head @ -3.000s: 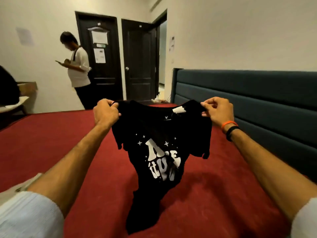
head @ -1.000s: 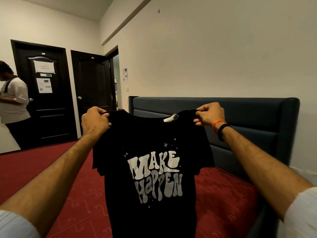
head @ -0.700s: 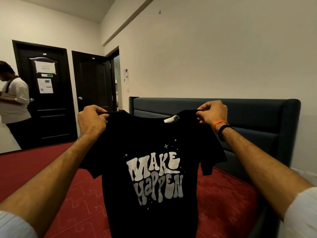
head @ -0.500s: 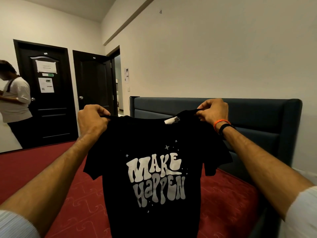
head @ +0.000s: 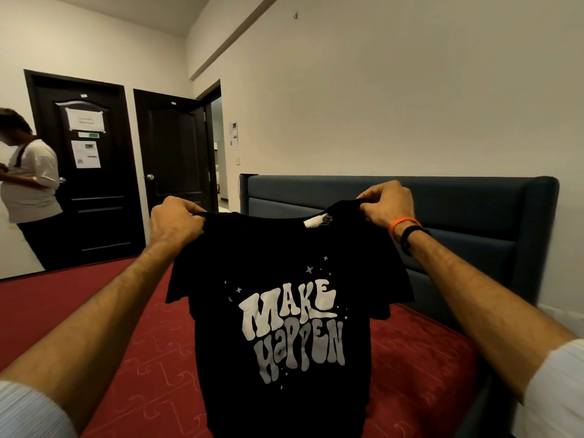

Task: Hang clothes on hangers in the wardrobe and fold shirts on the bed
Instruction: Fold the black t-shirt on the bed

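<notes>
You hold the black T-shirt up at the centre of the frame, your left hand and right hand each pinching a shoulder seam. It hangs straight down from both hands, long axis vertical, print facing you, over the red bed below. Neither hand is nearer. Against three seconds ago, the shirt now hangs flat and untwisted, its sleeves spread wider.

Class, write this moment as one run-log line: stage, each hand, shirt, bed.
stage: shirt held up | left hand: grips shoulder | right hand: grips other shoulder | black T-shirt: hanging, print facing camera | bed: below shirt
</notes>
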Demonstrator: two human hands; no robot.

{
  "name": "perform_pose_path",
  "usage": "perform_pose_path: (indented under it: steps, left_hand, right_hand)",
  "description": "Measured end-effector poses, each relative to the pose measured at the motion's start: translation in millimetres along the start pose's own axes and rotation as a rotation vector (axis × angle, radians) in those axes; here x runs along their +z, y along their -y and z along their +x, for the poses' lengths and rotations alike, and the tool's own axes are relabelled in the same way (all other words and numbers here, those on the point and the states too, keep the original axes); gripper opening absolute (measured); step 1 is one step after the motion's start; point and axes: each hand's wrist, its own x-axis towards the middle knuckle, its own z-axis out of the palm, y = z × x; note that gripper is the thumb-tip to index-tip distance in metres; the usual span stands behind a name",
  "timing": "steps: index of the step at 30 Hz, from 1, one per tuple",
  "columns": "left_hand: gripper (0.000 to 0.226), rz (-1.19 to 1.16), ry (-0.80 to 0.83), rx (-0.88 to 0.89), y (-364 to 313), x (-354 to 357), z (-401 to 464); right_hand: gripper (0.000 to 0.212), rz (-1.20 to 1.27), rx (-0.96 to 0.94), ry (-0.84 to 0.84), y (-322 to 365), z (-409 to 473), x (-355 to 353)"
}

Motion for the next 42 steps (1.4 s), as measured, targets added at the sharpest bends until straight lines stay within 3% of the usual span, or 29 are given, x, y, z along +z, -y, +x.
perform_pose_path:
  steps: [6,9,14,16,20,24,42]
  left_hand:
    - [0.019,-0.107,0.006,-0.126,-3,1,0]
    - [0.018,-0.155,-0.038,-0.133,-6,4,0]
    - [0.018,0.112,-0.141,0.238,-18,3,-11]
    - [0.018,0.139,-0.187,0.296,-20,0,-12]
    - [0.018,0.151,-0.209,0.254,-20,-4,-10]
    - [0.021,0.078,-0.27,0.196,-23,-3,-14]
    - [0.023,0.023,-0.318,0.084,-14,-2,-11]
  right_hand:
    - [0.023,0.103,0.142,0.108,5,-5,-1]
    - [0.015,0.233,0.211,0.12,8,-7,1]
    - [0.008,-0.083,-0.037,-0.083,3,-2,2]
    - [0.012,-0.074,-0.069,-0.145,1,-3,1]
    - [0.013,-0.1,-0.084,-0.049,-4,1,-2]
    - [0.013,-0.006,-0.14,-0.153,-4,0,-2]
    - [0.019,0.001,-0.122,-0.055,1,-6,1]
